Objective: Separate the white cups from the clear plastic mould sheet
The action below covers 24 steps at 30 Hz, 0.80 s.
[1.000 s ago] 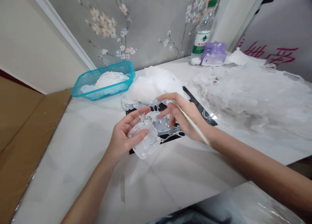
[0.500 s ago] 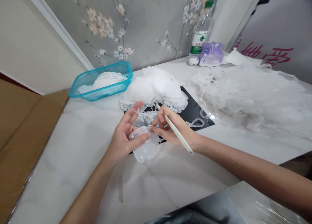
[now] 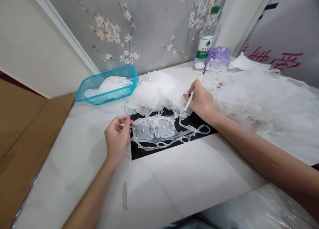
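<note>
A translucent moulded plastic sheet (image 3: 164, 128), with two rounded panels inside a thin runner frame, lies flat on a black mat (image 3: 139, 154). My left hand (image 3: 116, 136) pinches the sheet's left edge between thumb and fingers. Above the sheet's right end, my right hand (image 3: 201, 98) is closed around a white pen-shaped tool (image 3: 189, 101) with a thin dark tip, pointing up and away. Whether its fingertips also touch the plastic beneath, I cannot tell. Just behind the sheet sits a heap of white translucent pieces (image 3: 157, 89).
A blue basket (image 3: 106, 98) holding white pieces stands at back left. A large tangle of clear plastic frames (image 3: 261, 103) covers the table's right side. Behind are a water bottle (image 3: 205, 46) and a purple packet (image 3: 218, 58). Clear plastic wrapping (image 3: 276, 205) lies at the near right edge.
The loose translucent pieces between my hands are gone from them, and a framed sheet now lies on the mat. My left hand moved left to its edge; my right hand moved right, its tool turned upward.
</note>
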Available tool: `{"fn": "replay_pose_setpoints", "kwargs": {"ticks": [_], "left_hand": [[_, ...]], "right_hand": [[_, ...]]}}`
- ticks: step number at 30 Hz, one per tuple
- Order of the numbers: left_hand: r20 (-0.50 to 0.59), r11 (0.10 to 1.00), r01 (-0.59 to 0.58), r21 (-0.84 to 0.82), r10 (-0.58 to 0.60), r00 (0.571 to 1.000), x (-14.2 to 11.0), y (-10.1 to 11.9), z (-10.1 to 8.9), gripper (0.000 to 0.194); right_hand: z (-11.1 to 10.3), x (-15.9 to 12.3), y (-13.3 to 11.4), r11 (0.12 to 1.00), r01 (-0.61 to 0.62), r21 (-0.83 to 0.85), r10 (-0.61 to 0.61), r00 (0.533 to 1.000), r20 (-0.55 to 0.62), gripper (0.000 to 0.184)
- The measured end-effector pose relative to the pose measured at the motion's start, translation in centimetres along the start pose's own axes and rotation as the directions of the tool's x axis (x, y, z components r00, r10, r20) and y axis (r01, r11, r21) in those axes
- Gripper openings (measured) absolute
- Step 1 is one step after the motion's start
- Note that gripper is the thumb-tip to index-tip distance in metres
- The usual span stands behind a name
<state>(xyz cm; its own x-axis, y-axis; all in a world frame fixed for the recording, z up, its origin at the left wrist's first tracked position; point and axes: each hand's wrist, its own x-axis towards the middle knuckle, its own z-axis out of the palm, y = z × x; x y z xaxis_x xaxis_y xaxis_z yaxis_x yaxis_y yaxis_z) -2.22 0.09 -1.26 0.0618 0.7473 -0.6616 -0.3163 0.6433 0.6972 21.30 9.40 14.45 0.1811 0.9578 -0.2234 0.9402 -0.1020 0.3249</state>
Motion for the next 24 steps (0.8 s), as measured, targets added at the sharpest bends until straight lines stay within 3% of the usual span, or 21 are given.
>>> {"fn": "replay_pose_setpoints", "kwargs": {"ticks": [3,6,7,8,9,10,11,12,16,18,20,22,24], "left_hand": [[-0.091,1.000,-0.015,0.008,0.016,0.996,0.2,-0.4,-0.3,0.024],[-0.032,1.000,0.012,-0.024,-0.013,0.999,0.3,-0.4,-0.2,0.032],[0.007,0.999,0.025,-0.034,-0.025,1.000,0.2,-0.3,-0.2,0.033],[0.040,0.999,0.033,-0.043,-0.031,0.999,0.1,-0.3,-0.1,0.033],[0.056,0.998,0.032,-0.052,-0.030,0.998,0.1,-0.2,0.0,0.034],[0.044,0.998,0.019,-0.059,-0.016,0.999,0.0,-0.2,0.0,0.035],[0.007,0.998,-0.006,-0.060,0.006,1.000,-0.1,-0.1,0.1,0.038],[-0.041,0.998,-0.038,-0.053,0.036,0.999,-0.2,-0.1,0.1,0.040],[-0.214,0.996,-0.091,0.022,0.094,0.972,-0.1,-0.1,-0.2,0.041],[-0.243,0.999,-0.043,0.000,0.041,0.969,0.2,-0.2,-0.3,0.043],[-0.222,0.999,0.019,-0.037,-0.027,0.975,0.5,-0.3,-0.6,0.032],[-0.157,0.997,0.066,-0.046,-0.073,0.985,0.6,-0.1,-0.8,0.026],[-0.095,0.997,0.063,-0.036,-0.066,0.993,0.3,0.4,-0.9,0.044]], "right_hand": [[-0.7,-1.9,-2.2,1.000,0.031,-0.004,-0.031,0.994,-0.102,0.023],[-0.4,-4.9,-5.7,0.965,0.189,0.181,-0.199,0.979,0.041,0.024],[-0.1,-5.9,-6.9,0.910,0.323,0.261,-0.367,0.919,0.145,0.023],[0.4,-6.7,-7.9,0.834,0.449,0.320,-0.531,0.811,0.246,0.021],[1.0,-7.4,-8.7,0.759,0.542,0.362,-0.646,0.696,0.313,0.017],[1.5,-8.0,-9.3,0.716,0.583,0.384,-0.698,0.619,0.360,0.014],[1.9,-8.3,-9.7,0.694,0.605,0.391,-0.720,0.570,0.396,0.012],[2.3,-8.5,-9.9,0.691,0.613,0.383,-0.721,0.552,0.419,0.012],[2.7,-8.4,-9.9,0.735,0.611,0.295,-0.666,0.566,0.486,0.021],[2.6,-8.5,-9.7,0.754,0.606,0.253,-0.637,0.580,0.508,0.021],[2.4,-8.6,-9.5,0.761,0.609,0.222,-0.627,0.606,0.490,0.019],[1.9,-8.8,-9.2,0.773,0.603,0.198,-0.625,0.668,0.404,0.020],[1.3,-8.8,-8.9,0.803,0.564,0.193,-0.596,0.760,0.258,0.025]]}}
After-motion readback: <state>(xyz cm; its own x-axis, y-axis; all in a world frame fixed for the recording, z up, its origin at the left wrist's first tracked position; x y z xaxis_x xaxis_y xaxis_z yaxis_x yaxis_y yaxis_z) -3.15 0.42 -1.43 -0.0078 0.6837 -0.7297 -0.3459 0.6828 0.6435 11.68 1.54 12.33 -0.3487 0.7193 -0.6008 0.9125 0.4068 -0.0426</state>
